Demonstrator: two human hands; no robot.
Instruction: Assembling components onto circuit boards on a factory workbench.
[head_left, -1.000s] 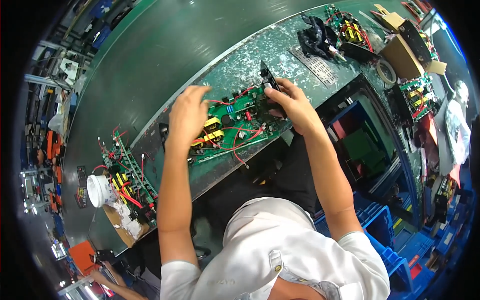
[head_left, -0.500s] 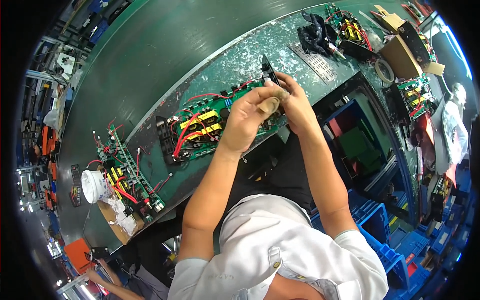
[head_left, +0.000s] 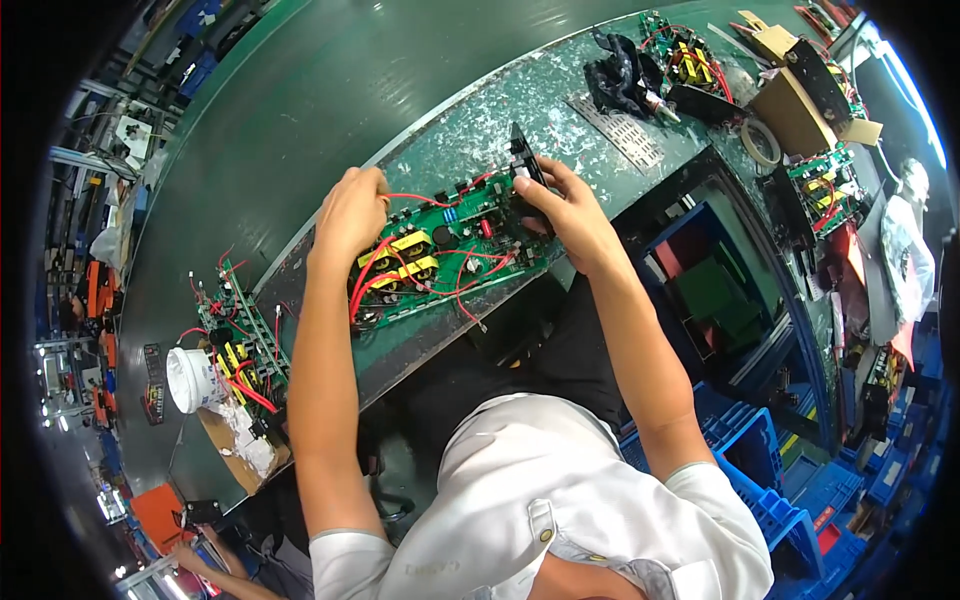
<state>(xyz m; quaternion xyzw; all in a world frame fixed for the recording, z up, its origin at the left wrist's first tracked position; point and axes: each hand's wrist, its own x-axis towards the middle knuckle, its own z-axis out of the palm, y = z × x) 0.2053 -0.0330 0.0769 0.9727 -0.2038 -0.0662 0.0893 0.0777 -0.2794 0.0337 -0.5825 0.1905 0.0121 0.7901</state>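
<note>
The board [head_left: 455,258] lies on the worktop [head_left: 490,118], the black panel [head_left: 531,166] already at its right end, between the right hand's [head_left: 577,218] fingers. The left hand's [head_left: 350,217] fingers curl; what they hold, I cannot tell. One wire [head_left: 470,313] end is loose, so wiring seems unfinished.

Your left forearm [head_left: 325,370] runs nearly straight up the view; the left hand [head_left: 350,217], back uppermost, has bent fingers [head_left: 373,181] whose tips are partly hidden. Your right forearm [head_left: 640,335] slants up and leftward; the right hand [head_left: 566,212] is closed in a pinching hold, thumb [head_left: 537,193] extended. The hands stand well apart.
</note>
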